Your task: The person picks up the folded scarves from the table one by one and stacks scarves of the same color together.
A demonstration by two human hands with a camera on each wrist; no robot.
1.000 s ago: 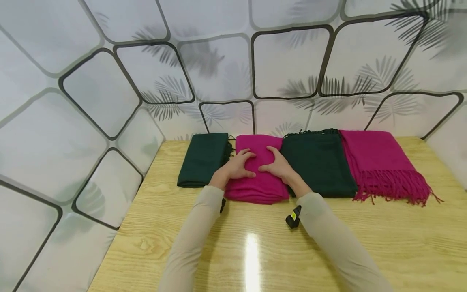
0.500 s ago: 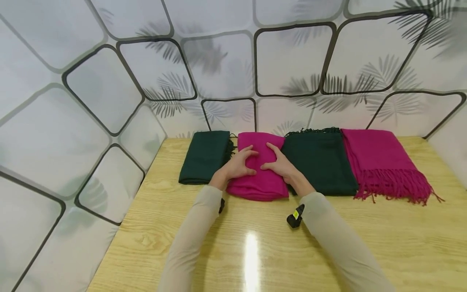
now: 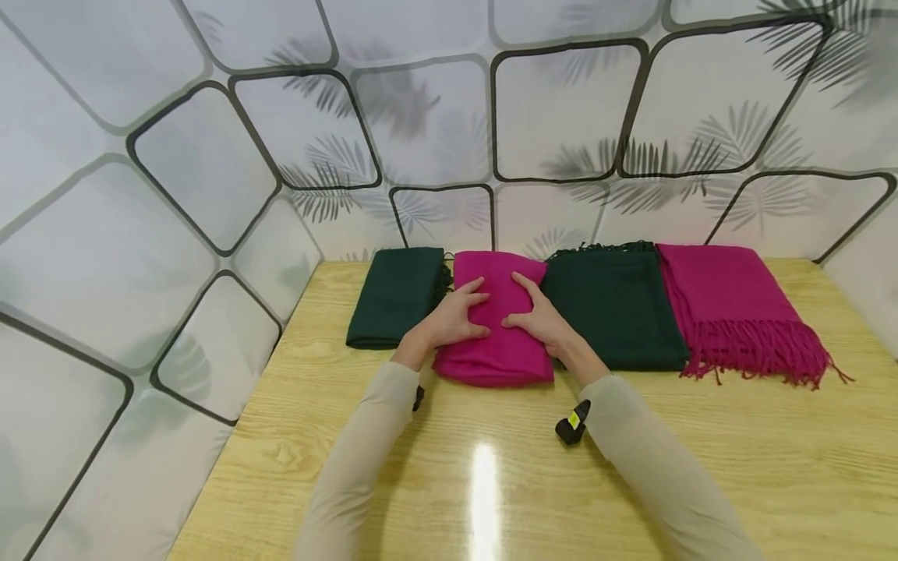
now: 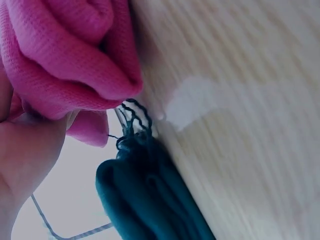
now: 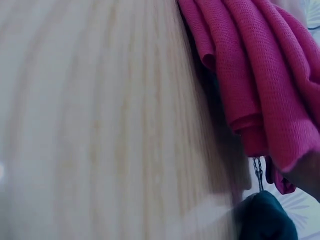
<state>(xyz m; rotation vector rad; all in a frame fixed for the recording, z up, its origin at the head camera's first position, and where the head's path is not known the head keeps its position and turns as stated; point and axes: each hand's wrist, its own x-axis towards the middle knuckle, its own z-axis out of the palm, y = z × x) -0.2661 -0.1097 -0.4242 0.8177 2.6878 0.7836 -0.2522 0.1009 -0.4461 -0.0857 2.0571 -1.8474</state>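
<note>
Head: left hand point(image 3: 449, 318) and right hand point(image 3: 542, 319) both hold the folded magenta scarf point(image 3: 494, 362), center of frame, fingers spread and bent over it. Risk: loose layers; if the grip catches only the upper ones, lower folds could slip out. Smaller green scarf point(image 3: 396, 300) sits just left, larger green scarf point(image 3: 610, 312) just right, so a sideways drift could drag either. Clearance underneath: can't tell here.

Left wrist: magenta bundle upper left, edge-on, soft bulging folds. Green fringe point(image 4: 134, 116) right by its lower corner; possible snag, mostly masked in head view. Fingertips not visible.

Right wrist: layered edge upper right, dark gap over the counter point(image 5: 100, 120); looks raised on this side. Uneven lift would probably skew the folds.
</note>
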